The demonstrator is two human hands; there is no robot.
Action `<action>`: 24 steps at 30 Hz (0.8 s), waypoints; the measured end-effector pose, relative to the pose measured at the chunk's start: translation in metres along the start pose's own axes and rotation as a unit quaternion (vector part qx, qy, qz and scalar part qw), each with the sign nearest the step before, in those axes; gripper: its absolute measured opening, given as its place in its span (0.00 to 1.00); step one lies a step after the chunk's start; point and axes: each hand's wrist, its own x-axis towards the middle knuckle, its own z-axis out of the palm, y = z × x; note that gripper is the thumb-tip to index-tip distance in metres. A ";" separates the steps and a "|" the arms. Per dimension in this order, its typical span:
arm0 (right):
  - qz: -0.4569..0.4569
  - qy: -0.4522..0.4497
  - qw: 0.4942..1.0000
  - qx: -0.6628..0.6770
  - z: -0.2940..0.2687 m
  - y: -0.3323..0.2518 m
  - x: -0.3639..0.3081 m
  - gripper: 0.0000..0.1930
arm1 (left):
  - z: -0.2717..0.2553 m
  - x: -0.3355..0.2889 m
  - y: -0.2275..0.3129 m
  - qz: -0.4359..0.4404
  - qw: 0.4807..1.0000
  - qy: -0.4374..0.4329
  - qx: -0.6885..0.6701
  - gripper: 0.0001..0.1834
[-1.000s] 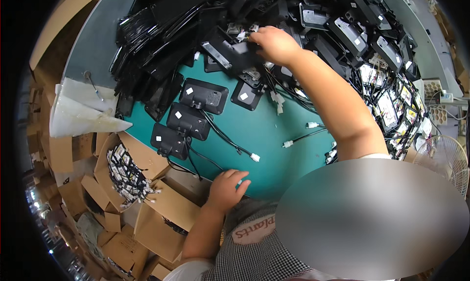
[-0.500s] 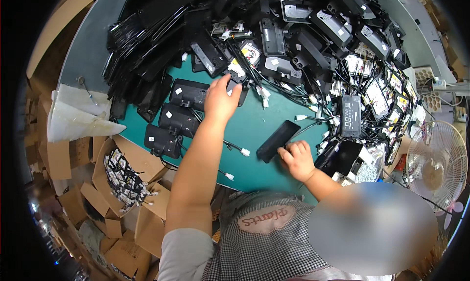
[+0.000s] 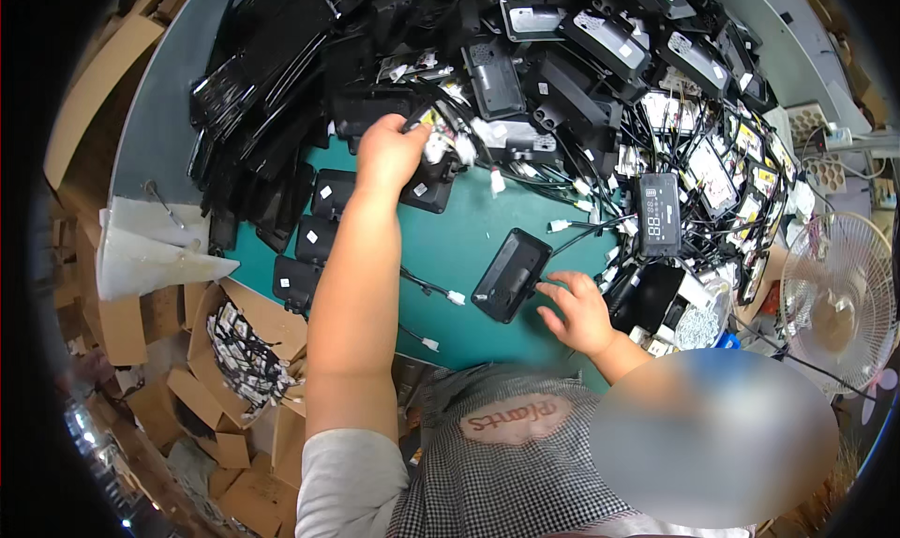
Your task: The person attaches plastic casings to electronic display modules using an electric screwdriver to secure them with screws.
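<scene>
My left hand (image 3: 386, 156) is closed at the far middle of the table, thumb and fingers pinching a circuit board (image 3: 433, 133) with a yellow label, white plugs and black cables. A black housing (image 3: 427, 189) lies just under that board. On the near middle of the green mat, an open, tray-like black housing (image 3: 512, 276) rests tilted, a cable running off its upper right. Beside its right edge is my right hand (image 3: 579, 315), fingers apart and gripping nothing; the fingertips are at or very near the rim. Left of my forearm lie several black housings (image 3: 317, 238) in a column.
Thin black panels (image 3: 253, 97) are stacked at the far left. More housings (image 3: 600, 46) crowd the back. Wired boards (image 3: 717, 177) pile up on the right, near a display module (image 3: 659, 215) and a fan (image 3: 834, 304). A cardboard box (image 3: 281, 336) stands at lower left.
My left hand moved away and left, and now lifts the circuit board with its cables. The tray-like housing has turned its hollow side up, and my right hand's fingers have spread.
</scene>
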 end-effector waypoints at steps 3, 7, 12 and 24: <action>-0.026 0.035 0.998 0.033 -0.012 -0.007 0.016 0.22 | -0.030 -0.030 0.033 0.044 0.990 0.061 -0.122 0.16; -0.068 0.133 0.988 0.041 -0.032 -0.023 0.035 0.26 | -0.053 -0.097 0.087 0.080 0.957 0.042 -0.276 0.12; -0.195 0.368 0.909 -0.017 -0.050 -0.040 0.045 0.32 | -0.037 -0.179 0.098 0.144 0.961 -0.047 -0.232 0.06; 0.061 0.456 0.852 0.251 -0.098 -0.033 -0.023 0.14 | -0.011 -0.236 0.044 0.217 0.920 -0.277 -0.172 0.27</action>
